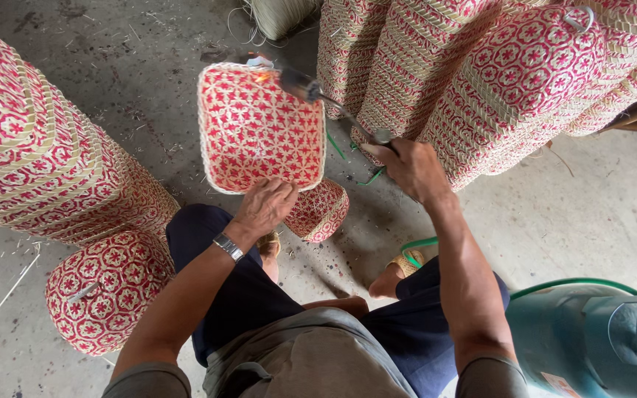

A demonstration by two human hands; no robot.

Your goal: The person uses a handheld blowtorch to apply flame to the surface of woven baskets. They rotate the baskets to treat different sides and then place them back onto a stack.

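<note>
While lit (torch (333, 103)); basket (259, 129) held

The basket (259, 127) sits at twelve o'clock before the knees, with a smaller basket (320, 210) under its near edge. Stacked baskets (46, 162) lie at ten o'clock, more stacks (481, 74) at two. A gas cylinder (591, 339) stands at four o'clock.

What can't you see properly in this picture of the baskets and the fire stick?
Head view only:
- Left hand: its fingertips hide behind the rim of the woven basket.
- Torch: its handle is covered by the right hand.
- Small basket: partly hidden under the held basket.
- Teal cylinder: cut off by the bottom-right edge.
- Basket stacks: tops run past the frame.
</note>
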